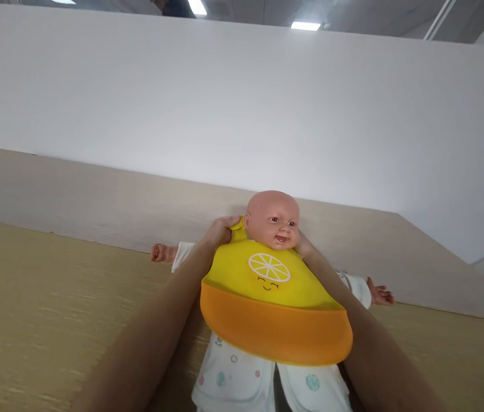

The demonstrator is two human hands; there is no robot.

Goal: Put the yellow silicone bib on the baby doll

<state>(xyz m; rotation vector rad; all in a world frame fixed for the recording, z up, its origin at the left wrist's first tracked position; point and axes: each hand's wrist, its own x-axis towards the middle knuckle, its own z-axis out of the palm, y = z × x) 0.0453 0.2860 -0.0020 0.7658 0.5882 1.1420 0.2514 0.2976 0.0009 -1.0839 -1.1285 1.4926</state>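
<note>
A baby doll in a white dotted romper lies on its back on a tan mat, arms spread out. A yellow bib with an orange catch pocket and a lemon-slice face covers its chest. My left hand grips the bib's neck strap beside the doll's left-of-frame ear. My right hand reaches behind the doll's neck on the other side; its fingers are mostly hidden by the head and bib. Both forearms run up from the bottom edge.
The tan mat spreads to the left and right of the doll. Beyond it runs a beige tabletop strip, then a white partition wall. Ceiling lights show above.
</note>
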